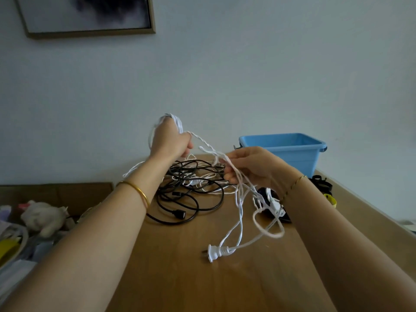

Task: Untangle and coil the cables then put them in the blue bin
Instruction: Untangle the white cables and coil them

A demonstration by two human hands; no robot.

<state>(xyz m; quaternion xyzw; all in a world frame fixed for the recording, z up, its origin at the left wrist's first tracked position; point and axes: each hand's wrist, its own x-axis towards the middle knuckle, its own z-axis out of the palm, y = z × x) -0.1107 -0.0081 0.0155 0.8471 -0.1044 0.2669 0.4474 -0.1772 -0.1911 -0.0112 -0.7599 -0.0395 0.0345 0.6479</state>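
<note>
Cables were far from sorted at this point, as I judged it. Nearest me, below my right hand, the white plug (213, 253) lay on the wooden table (180, 278), and loose loops of the white cable (238, 197) hung from my grip down to it. My right hand (249, 167) pinched several of those twisted white strands between thumb and curled fingers. Just under that wrist sat a small heap of white and dark items that I could not make out. Left of my right hand and below my left, the black cables (186, 188) lay on the table in one tangled pile with some white cord mixed in; none of it was coiled. My left hand (171, 140), held higher than the right, gripped a bundle of white loops wound round it, so that one coil was begun but not finished. Beyond my right hand stood the blue bin (283, 147) at the table's far end; I saw no cable in it, though its floor was hidden. Left to do, by my reckoning: finish the white coil, free and coil the black ones, and bin them all.
</note>
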